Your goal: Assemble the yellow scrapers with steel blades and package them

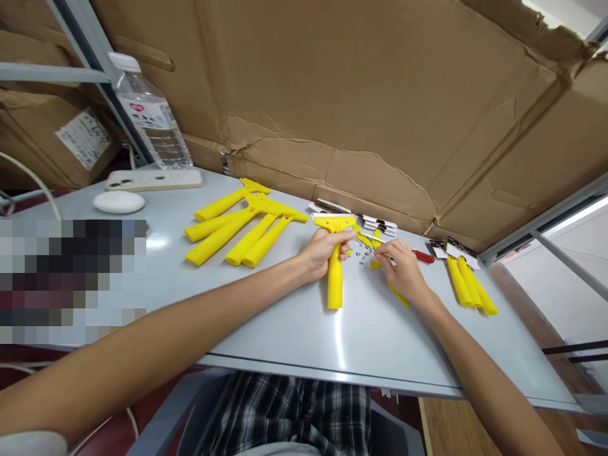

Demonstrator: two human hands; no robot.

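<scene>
My left hand (323, 253) is closed around the neck of a yellow scraper (335, 285), its handle pointing towards me and a pale blade edge across its head. My right hand (403, 269) has its fingers closed on a red-handled screwdriver (422, 256); the handle sticks out beyond the hand and the thin shaft points left to the scraper's head. Small metal screws (365, 255) lie scattered between the two hands. Around and under the right hand are loose yellow parts (376, 239), partly hidden by the fingers.
Several yellow scraper handles (223, 231) lie in a group on the left of the grey table (285, 329). More yellow scrapers (468, 285) with dark-and-white heads lie at right. A phone (154, 180), a white mouse (118, 202) and a water bottle (154, 123) stand back left. Cardboard (332, 88) walls the rear.
</scene>
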